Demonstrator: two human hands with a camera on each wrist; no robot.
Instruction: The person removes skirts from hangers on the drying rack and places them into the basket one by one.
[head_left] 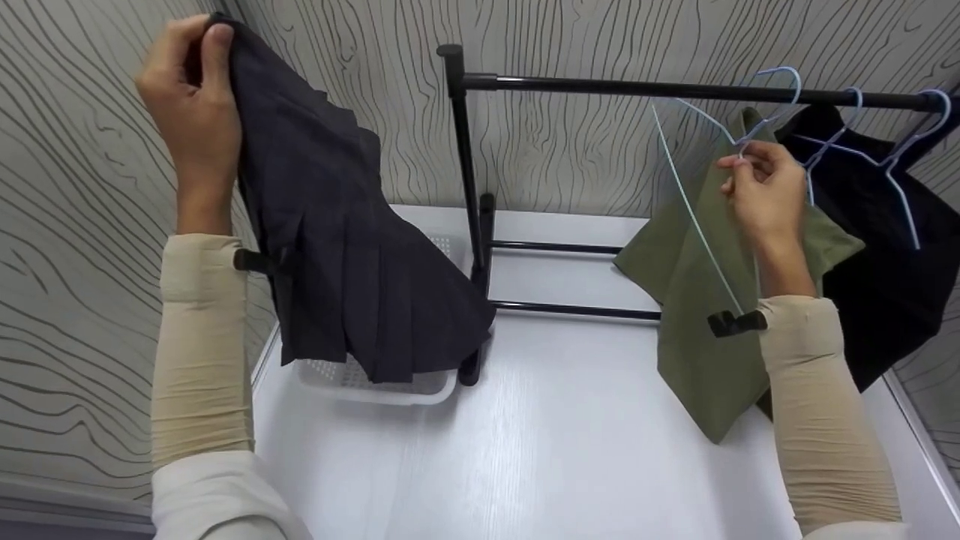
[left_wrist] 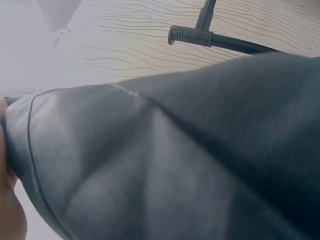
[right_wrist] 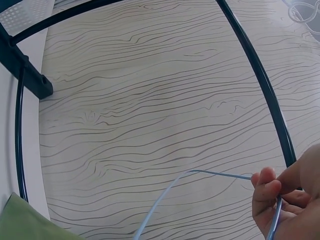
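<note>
No legible text or markings anywhere.

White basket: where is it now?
In the head view, the white basket sits left of center, beside the rack's foot, partly hidden behind the dark pleated garment in the left hand.

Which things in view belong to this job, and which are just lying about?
In the job, apparently:
dark pleated cloth garment, in left grip
thin blue hanger, in right grip
black tubular rack

Seemingly aside:
green cloth garment
black cloth garment
white perforated plastic basket
</note>
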